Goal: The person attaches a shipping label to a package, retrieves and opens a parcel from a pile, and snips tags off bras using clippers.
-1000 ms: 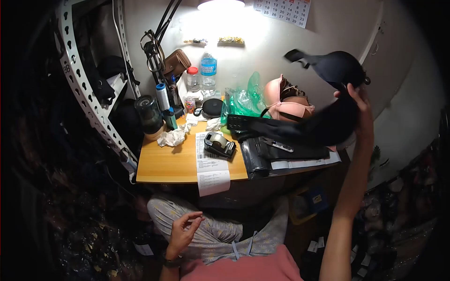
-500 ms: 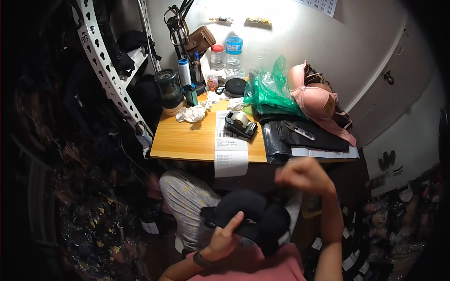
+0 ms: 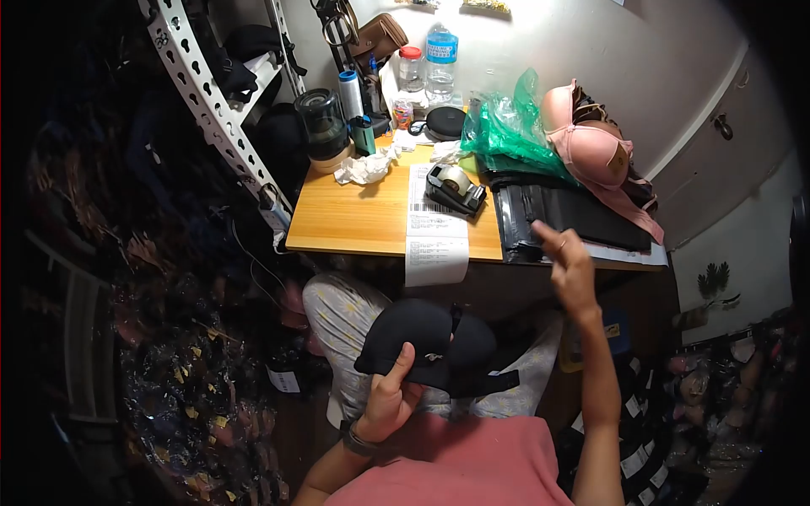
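My left hand (image 3: 393, 398) holds a black bra (image 3: 409, 337) over my lap, with the thumb on top of its cups and the fingers beneath. One end of its band hangs to the right. My right hand (image 3: 574, 271) is raised just in front of the desk's right part, near the black plastic packages (image 3: 582, 211). Its fingers are closed, with a small dark tip at the fingertips; what it holds is too small to make out.
On the desk (image 3: 337, 219) are a tape dispenser (image 3: 456, 190), a printed paper (image 3: 436, 253), crumpled tissue (image 3: 367, 166), green plastic (image 3: 515, 135), pink bras (image 3: 591, 152), a water bottle (image 3: 440, 63) and a dark jar (image 3: 321, 122). A metal shelf post (image 3: 202, 101) stands left.
The black bra has come down from above the desk to my lap, passing from right hand to left. My right hand has closed, and the white-handled tool no longer shows on the black package.
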`<state>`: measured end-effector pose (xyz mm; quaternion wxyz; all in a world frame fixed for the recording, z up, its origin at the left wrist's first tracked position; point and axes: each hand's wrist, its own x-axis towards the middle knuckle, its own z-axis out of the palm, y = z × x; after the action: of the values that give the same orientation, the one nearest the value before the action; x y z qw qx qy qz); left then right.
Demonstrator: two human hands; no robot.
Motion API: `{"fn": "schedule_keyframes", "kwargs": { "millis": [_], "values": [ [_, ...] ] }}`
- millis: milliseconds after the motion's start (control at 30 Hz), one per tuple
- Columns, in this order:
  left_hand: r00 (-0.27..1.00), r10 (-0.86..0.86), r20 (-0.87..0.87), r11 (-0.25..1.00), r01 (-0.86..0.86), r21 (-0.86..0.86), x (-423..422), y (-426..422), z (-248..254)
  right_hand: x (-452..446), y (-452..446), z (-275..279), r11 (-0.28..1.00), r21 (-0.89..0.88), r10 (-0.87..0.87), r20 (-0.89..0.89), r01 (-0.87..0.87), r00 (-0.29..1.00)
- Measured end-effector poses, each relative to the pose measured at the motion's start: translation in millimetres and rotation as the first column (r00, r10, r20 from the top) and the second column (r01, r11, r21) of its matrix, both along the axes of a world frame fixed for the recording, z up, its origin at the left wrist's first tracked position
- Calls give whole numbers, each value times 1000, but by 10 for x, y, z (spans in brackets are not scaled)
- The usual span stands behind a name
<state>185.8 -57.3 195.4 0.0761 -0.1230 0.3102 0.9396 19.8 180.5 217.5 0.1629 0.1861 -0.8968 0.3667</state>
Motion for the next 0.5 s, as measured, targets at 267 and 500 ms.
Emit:
{"fn": "schedule_keyframes", "kwargs": {
  "millis": [267,500],
  "values": [
    [990,-126,-71,802,59,-594,157,42,-23,713,-407,-40,692,-477,721,484,-542,495],
    [952,294,-87,952,-299,-61,-83,-552,111,504,-17,-3,600,-536,731,668,-594,136]
  ]
}}
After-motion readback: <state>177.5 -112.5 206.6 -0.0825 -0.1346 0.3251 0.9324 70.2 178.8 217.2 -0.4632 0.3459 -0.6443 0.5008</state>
